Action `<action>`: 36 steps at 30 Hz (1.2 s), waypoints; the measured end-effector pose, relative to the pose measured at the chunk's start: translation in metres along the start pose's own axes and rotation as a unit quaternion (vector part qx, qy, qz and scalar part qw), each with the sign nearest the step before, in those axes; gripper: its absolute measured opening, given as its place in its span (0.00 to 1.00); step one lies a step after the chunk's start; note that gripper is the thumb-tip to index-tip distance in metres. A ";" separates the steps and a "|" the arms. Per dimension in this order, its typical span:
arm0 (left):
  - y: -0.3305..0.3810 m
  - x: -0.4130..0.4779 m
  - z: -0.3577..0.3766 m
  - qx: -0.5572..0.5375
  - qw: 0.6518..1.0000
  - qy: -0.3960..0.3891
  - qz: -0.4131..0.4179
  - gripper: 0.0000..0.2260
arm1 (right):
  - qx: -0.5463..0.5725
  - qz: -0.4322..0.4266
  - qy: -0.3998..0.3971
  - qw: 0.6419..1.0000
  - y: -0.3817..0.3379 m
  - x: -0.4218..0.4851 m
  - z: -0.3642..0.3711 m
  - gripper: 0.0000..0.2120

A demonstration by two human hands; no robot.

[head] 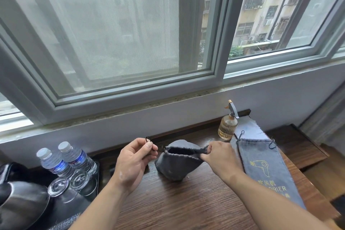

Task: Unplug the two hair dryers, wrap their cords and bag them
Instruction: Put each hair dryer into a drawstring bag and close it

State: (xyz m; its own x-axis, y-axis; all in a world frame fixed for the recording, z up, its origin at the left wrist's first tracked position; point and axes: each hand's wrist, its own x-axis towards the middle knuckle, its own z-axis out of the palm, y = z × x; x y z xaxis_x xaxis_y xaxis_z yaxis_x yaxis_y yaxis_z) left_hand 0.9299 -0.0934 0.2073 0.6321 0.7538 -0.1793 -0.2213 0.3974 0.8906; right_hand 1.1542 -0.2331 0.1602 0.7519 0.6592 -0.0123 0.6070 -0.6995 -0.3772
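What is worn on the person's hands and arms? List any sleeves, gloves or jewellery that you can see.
Nothing is worn. The left hand and right hand have no gloves, and no rings show. Both forearms are uncovered down to the picture's lower edge: no sleeves, watch or bracelet in view.

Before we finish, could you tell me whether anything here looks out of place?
Nothing looks spilled or damaged. The printed bag lies flat and seemingly empty, while the left hand and right hand hold the bulging bag.
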 end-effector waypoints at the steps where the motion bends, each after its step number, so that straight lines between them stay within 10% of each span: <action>1: -0.001 -0.001 0.000 0.003 1.000 -0.018 0.001 0.13 | -0.017 0.007 -0.005 1.000 0.002 0.002 0.001 0.12; 7: -0.011 -0.008 0.006 0.045 0.998 -0.031 0.021 0.22 | -0.058 0.023 -0.030 0.998 0.007 0.011 -0.003 0.09; 13: 0.002 -0.007 -0.011 -0.011 0.999 0.018 0.025 0.16 | 0.135 -0.015 -0.071 0.988 0.018 0.009 -0.026 0.13; 25: 0.006 -0.002 -0.010 -0.015 0.999 0.048 0.008 0.02 | 0.491 0.186 -0.337 0.782 0.028 0.006 -0.062 0.09; 36: 0.002 -0.006 0.004 -0.005 0.999 0.016 -0.027 0.08 | 0.567 0.199 -0.307 0.738 0.033 0.013 -0.068 0.13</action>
State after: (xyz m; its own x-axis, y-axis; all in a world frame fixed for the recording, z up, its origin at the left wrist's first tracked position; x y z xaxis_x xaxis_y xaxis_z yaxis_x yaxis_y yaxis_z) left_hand 0.9286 -0.0991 0.2117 0.6191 0.7477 -0.2402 -0.1955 0.4430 0.8749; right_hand 1.2015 -0.2663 0.2109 0.3431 0.7081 -0.6172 -0.4980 -0.4200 -0.7587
